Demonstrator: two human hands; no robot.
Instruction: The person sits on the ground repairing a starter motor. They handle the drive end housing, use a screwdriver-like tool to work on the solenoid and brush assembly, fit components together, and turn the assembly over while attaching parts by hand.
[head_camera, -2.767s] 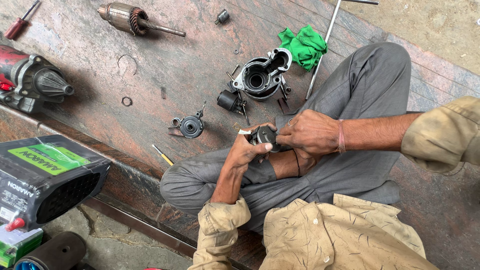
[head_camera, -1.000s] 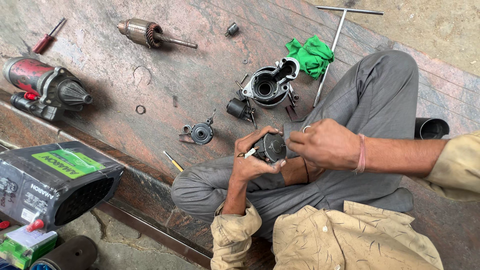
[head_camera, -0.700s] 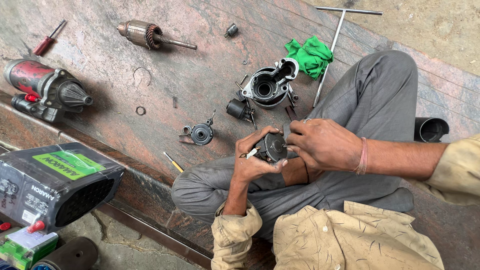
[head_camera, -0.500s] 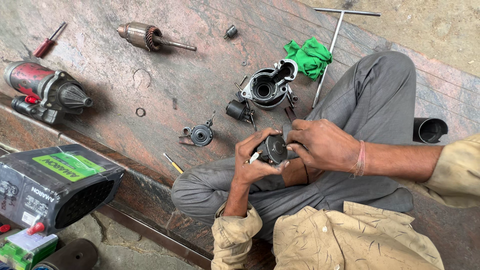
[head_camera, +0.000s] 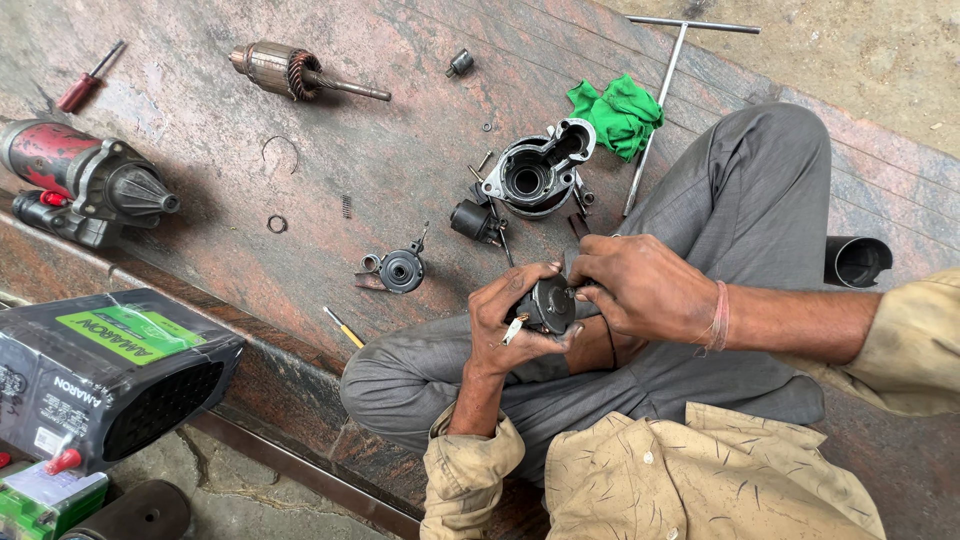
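I sit cross-legged on a stone slab. My left hand (head_camera: 505, 320) cups a small dark round motor part (head_camera: 548, 304) over my lap, with a short light-tipped piece sticking out beside my fingers. My right hand (head_camera: 640, 290) grips the same part from the right, fingers closed on its top edge. Just ahead of my hands lie a grey metal motor housing (head_camera: 535, 175), a small black cylindrical piece (head_camera: 472, 220) and a round end cap (head_camera: 398, 270).
An armature (head_camera: 290, 72), a red-handled screwdriver (head_camera: 88, 78), a red and grey starter motor (head_camera: 80, 185), a green cloth (head_camera: 620, 112) and a T-handle wrench (head_camera: 660, 100) lie on the slab. A black battery (head_camera: 100, 375) stands lower left. A black cylinder (head_camera: 857, 262) sits at right.
The view has shifted a little. My hands stay on the dark part and have turned it slightly between them; nothing on the slab has moved.
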